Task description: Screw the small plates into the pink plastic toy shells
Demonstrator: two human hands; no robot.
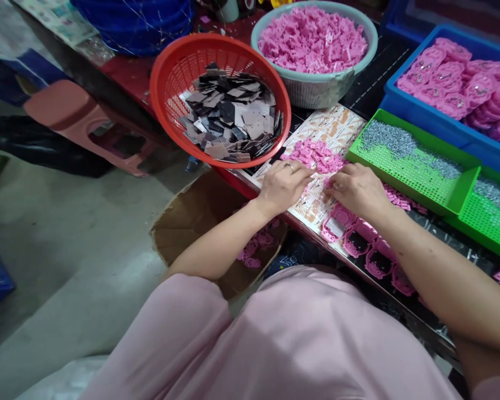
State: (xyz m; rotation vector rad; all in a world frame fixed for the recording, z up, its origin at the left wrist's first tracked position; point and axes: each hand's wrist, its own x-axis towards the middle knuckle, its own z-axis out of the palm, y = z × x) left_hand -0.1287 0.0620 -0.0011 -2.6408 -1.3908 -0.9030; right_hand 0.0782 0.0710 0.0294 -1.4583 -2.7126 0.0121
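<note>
My left hand (286, 183) rests at the table's near edge, fingers bent together beside a heap of small pink plastic pieces (316, 154). A bit of pink shows under its fingertips, but what it holds is hidden. Opposite it, my right hand (356, 189) is closed in a pinch on a small pink plastic piece (328, 182). Both hands are over a sheet of patterned paper (314, 201). Below my right hand and forearm runs a row of pink plastic frames (352, 250); a pale rectangular plate (336, 228) lies in the first one.
A red basket (158, 94) holds dark flat plates. Behind stands a grey-green basin (316, 89) of pink parts. Green trays (433, 191) with small metal pieces and a blue bin (394, 91) are at right. A cardboard box (179, 233) and pink stool (62, 105) stand at left.
</note>
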